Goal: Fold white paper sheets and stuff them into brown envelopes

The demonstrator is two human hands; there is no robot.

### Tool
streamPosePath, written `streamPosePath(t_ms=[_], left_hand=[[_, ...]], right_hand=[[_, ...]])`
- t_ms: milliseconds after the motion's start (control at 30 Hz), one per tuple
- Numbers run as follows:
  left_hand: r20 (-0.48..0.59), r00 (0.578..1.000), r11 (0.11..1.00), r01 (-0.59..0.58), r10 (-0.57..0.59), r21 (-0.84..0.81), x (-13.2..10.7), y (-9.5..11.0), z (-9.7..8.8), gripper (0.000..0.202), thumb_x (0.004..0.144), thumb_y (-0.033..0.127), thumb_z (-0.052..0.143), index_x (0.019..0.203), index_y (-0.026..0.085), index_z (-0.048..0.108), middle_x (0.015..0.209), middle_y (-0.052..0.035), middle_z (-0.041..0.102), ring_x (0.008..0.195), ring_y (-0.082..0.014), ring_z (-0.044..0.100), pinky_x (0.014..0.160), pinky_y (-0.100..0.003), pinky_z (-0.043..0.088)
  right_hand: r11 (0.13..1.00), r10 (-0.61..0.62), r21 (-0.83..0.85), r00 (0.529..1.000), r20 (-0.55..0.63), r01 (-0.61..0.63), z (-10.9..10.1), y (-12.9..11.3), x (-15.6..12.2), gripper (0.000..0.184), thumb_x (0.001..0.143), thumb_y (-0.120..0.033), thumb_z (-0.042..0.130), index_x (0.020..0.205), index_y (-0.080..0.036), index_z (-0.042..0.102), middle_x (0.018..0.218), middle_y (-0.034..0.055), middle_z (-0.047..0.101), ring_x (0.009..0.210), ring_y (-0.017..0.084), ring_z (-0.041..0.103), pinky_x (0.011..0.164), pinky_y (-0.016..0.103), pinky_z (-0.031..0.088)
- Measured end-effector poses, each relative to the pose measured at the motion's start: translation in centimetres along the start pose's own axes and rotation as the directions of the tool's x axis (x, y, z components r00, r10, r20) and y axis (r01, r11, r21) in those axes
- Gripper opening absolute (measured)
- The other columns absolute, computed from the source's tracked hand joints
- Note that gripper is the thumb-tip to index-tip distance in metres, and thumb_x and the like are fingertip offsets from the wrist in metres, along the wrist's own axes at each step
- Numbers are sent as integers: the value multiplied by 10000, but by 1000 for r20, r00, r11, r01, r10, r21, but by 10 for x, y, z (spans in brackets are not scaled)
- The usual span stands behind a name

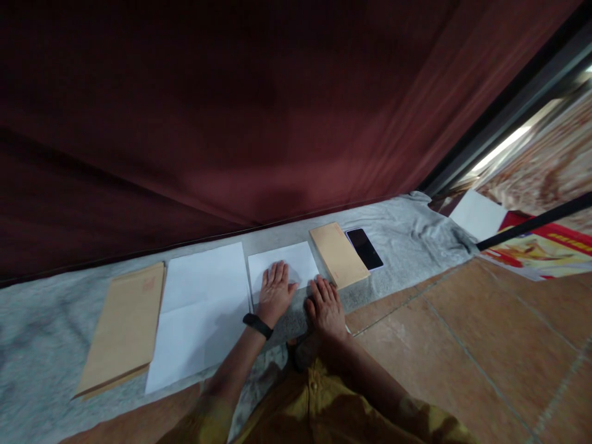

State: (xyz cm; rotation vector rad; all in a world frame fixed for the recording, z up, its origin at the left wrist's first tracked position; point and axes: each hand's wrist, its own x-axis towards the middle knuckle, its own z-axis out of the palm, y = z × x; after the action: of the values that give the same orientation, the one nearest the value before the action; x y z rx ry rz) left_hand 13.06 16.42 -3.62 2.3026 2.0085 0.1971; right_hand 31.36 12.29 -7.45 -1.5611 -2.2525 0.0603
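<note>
Nearest is the person's yellow shirt (314, 401), with both forearms reaching out over it and a black band (258, 326) on the left wrist. The right hand (327, 308) is open, palm down and empty, its fingertips at the near right corner of the small sheet (298, 256); whether they press on the paper or only rest beside it, the view does not settle. The left hand (276, 290) is open too, fingers spread flat on that sheet, gripping nothing. The small sheet lies on the grey cloth (402, 237), between the large sheet (203, 302), which has 1 crease across it, and the small envelope (340, 254). The step in hand looks like pressing or steadying the paper; picking it up from this pose would call for getting fingertips under an edge, since 2 flat palms cannot lift it. To the left of the large sheet is the big envelope (123, 327); just right of the small envelope is a phone (365, 248), dark screen up. Brown tiles (444, 339) show to the right. A dark red curtain (277, 135) hangs beyond the cloth, and a bright poster (546, 243) lies at far right, past a dark pole (536, 222).
</note>
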Motion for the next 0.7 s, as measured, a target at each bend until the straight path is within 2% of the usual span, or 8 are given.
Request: streamPosePath(t_ms=[200, 300, 400, 567, 700], left_hand=[[-36, 999, 999, -39, 40, 32, -66, 10, 10, 625, 959, 395, 471, 1506, 105, 391, 1583, -147, 398, 1489, -298, 322, 1205, -522, 305], [-55, 998, 999, -39, 41, 33, -86, 12, 14, 628, 959, 382, 468, 1519, 117, 368, 1587, -137, 395, 1494, -286, 314, 1206, -520, 306], [-64, 998, 999, -23, 25, 27, -93, 12, 15, 627, 962, 381, 456, 1524, 120, 359, 1584, -137, 401, 1495, -286, 312, 1201, -520, 312], [-67, 998, 999, 0, 2, 33, -92, 14, 13, 594, 957, 331, 439, 1505, 106, 395, 1574, -141, 416, 1489, -293, 323, 1202, -530, 306], [-96, 995, 999, 35, -33, 25, -95, 13, 14, 595, 967, 362, 417, 1477, 56, 425, 1553, -190, 430, 1479, -300, 342, 1190, -526, 331]], right_hand=[[1000, -10, 5, 1000, 14, 10, -4, 1, 0, 538, 1003, -316, 457, 1508, -138, 415, 1559, 153, 418, 1443, 299, 363, 1155, 493, 340], [1000, -17, 10, 1000, 10, 17, -5, 1, 1, 531, 1000, -296, 455, 1502, -123, 423, 1558, 162, 417, 1446, 312, 361, 1155, 510, 342], [999, -49, 22, 998, 29, 49, -5, -3, 5, 502, 1006, -263, 438, 1484, -109, 446, 1554, 152, 428, 1450, 295, 361, 1166, 490, 338], [976, -203, 97, 975, 89, 195, -3, -21, 13, 459, 1014, -276, 445, 1457, -172, 502, 1554, 96, 446, 1443, 251, 381, 1182, 457, 326], [976, -198, 110, 975, 102, 187, -2, -26, 15, 446, 1025, -316, 448, 1446, -188, 523, 1537, 90, 471, 1425, 248, 409, 1185, 459, 315]])
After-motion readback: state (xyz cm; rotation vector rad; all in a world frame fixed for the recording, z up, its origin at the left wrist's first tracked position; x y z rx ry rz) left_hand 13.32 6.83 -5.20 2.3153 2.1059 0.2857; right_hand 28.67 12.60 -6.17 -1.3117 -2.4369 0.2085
